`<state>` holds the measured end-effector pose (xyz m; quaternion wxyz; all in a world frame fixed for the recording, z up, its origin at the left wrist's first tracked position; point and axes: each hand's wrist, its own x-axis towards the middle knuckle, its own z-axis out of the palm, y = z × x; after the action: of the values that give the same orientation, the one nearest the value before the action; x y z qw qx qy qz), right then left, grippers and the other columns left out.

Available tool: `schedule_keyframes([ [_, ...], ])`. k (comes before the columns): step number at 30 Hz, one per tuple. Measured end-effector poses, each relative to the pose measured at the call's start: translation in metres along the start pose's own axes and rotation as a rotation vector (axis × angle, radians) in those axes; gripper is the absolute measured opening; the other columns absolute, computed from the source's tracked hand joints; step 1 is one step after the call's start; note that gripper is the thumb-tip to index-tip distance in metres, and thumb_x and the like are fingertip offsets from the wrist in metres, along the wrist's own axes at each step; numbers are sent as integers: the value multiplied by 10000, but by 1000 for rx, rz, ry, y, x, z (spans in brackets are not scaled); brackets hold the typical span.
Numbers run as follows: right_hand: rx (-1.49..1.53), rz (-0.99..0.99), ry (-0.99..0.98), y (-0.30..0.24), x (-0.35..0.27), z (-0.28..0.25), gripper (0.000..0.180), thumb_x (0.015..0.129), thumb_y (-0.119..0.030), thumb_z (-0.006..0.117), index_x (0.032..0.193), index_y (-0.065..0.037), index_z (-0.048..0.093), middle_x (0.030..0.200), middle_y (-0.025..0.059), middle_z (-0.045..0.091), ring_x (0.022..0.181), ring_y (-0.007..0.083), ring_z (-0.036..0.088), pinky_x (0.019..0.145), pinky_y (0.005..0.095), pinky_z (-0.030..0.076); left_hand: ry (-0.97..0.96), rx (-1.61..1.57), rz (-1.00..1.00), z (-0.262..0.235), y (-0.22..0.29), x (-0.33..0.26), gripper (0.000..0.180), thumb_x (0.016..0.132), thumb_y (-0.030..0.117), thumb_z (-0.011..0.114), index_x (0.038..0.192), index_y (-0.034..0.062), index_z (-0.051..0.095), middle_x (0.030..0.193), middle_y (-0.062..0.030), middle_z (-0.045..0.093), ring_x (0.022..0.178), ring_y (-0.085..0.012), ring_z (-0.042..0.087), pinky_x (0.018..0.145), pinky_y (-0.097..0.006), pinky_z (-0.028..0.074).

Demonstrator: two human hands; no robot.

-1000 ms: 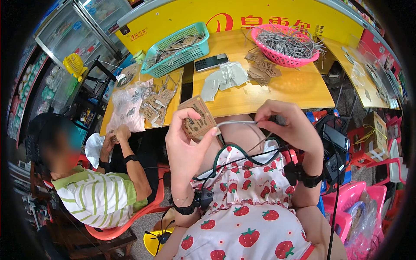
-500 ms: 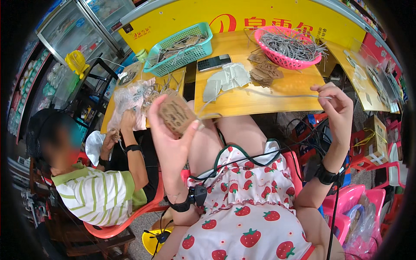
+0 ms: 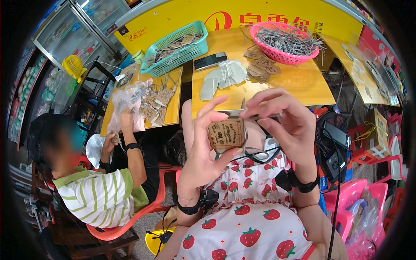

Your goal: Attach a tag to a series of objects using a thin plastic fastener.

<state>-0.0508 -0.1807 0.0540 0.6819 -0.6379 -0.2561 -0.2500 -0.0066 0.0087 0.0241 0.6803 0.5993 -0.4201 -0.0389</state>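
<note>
A brown kraft cardboard tag (image 3: 226, 135) with dark print is gripped at its edges by my left hand (image 3: 200, 151), thumb below and fingers above. It is held over my lap, just in front of the table edge. My right hand (image 3: 288, 123) pinches a thin grey cord (image 3: 243, 104) right beside the tag, and the cord curls around the tag's right side. How the cord passes through the tag is hidden. On the table (image 3: 299, 89) lie a pile of brown kraft tags (image 3: 262, 70) and a spread of pale grey tags (image 3: 225, 78).
A pink basket (image 3: 286, 55) of grey cords and a teal basket (image 3: 173, 62) of tags stand at the back. A black phone (image 3: 210, 61) lies between them. At left a seated co-worker (image 3: 97, 190) handles a small item beside corded tags (image 3: 156, 104). Black cables hang at right.
My right hand has come in from the far right to the tag, bringing the cord with it. My left hand has moved right and lower, and the tag has turned.
</note>
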Motion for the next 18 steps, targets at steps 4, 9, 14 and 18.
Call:
schedule_keyframes([
  [4,-270,-1,47,8,0,2,192,743,77,664,919,5,631,901,99,662,842,183,652,752,287,512,-17,422,164,-2,-1,0,779,671,-51,768,1278,130,315,1340,-176,329,1135,-219,483,901,-330,467],
  [9,-398,-8,96,0,-1,0,185,721,73,677,891,3,657,820,95,658,753,203,648,679,281,505,-5,19,74,2,-3,-5,816,639,-81,759,1282,141,309,1189,-131,410,1091,-205,487,843,-306,486],
  [14,-524,11,-108,-7,2,1,239,718,80,675,941,-6,665,806,103,622,710,230,636,620,297,495,51,-157,136,-4,-1,-3,799,648,-156,720,1268,129,305,1163,-150,451,1070,-201,512,862,-322,490],
  [18,-504,40,-121,-6,-1,7,221,721,90,669,923,5,653,801,98,610,708,234,633,622,301,499,50,-192,155,-1,-3,-3,813,650,-130,737,1275,140,294,1138,-162,462,1050,-209,518,820,-307,499],
])
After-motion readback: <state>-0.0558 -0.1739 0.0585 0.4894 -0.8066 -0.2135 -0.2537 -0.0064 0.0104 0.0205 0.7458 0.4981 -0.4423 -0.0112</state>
